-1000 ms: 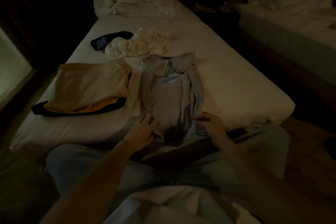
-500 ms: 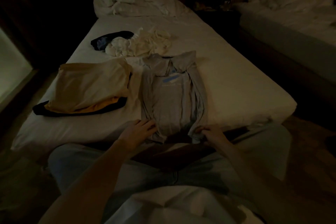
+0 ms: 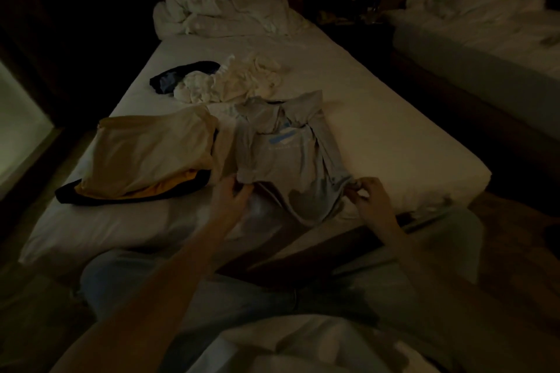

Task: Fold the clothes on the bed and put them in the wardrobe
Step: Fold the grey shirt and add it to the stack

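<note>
Grey shirt [image 3: 288, 160] lies on the bed [image 3: 394, 145] beside the folded pile [image 3: 151, 157], left hand [image 3: 231, 200] and right hand [image 3: 368, 198] pinching its hem corners; recommend lifting both evenly toward the collar, edges aligned.

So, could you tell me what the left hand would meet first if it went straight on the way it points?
Probably the grey shirt that the left hand already holds by the hem; depth is unclear.

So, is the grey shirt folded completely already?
Partly folded: grey shirt has sides turned in, left hand and right hand lifting its bottom hem.
</note>
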`<state>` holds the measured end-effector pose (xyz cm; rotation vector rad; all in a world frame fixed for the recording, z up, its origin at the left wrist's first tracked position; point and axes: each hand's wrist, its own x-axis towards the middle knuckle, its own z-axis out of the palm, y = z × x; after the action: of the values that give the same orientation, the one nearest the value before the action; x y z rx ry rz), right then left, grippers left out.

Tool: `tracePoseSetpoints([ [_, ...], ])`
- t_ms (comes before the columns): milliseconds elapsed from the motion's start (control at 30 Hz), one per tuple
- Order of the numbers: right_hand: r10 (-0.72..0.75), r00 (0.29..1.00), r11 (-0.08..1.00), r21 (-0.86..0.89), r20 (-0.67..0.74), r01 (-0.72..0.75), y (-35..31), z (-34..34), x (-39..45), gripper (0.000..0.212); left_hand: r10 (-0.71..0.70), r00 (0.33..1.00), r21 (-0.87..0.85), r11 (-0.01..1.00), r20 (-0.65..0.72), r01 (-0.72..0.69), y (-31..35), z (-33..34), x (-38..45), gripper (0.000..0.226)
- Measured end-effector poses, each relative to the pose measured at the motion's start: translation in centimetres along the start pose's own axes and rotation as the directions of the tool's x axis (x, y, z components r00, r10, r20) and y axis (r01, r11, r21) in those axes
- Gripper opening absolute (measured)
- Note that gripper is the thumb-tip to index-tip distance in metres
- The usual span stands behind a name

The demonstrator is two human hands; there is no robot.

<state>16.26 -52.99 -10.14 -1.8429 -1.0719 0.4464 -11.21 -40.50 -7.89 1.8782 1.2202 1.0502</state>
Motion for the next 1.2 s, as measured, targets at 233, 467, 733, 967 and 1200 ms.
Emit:
tracePoseSetpoints([
  [233, 0.056, 0.99, 0.925, 0.379, -0.128, -0.003, -4.6, -3.5, 4.7, 0.017, -0.238, 0.971, -0.444, 0.868, 0.025, 0.224, 5.2, -1.5, 6.2, 0.015],
  [467, 0.124, 0.986, 0.913, 0.403, -0.112, -0.069, -8.7, -3.6, 12.2, 0.043, -0.407, 0.913, -0.389, 0.836, 0.036, 0.388, 5.5, -2.5, 13.8, 0.053],
  [733, 0.147, 0.984, 0.936, 0.336, -0.104, -0.104, -9.1, -0.4, 23.2, 0.034, -0.5, 0.86, -0.47, 0.739, 0.099, 0.483, 3.0, -0.8, 23.9, 0.03],
  [967, 0.197, 0.979, 0.952, 0.25, -0.05, -0.178, -5.9, 4.7, 34.8, 0.04, -0.64, 0.767, -0.432, 0.678, 0.051, 0.595, -1.8, 2.3, 34.2, 0.039],
  [1200, 0.306, 0.951, 0.952, 0.007, 0.042, -0.307, -1.6, 11.7, 45.8, 0.04, -0.627, 0.778, -0.219, 0.753, 0.05, 0.621, -9.4, 6.2, 44.1, 0.029],
])
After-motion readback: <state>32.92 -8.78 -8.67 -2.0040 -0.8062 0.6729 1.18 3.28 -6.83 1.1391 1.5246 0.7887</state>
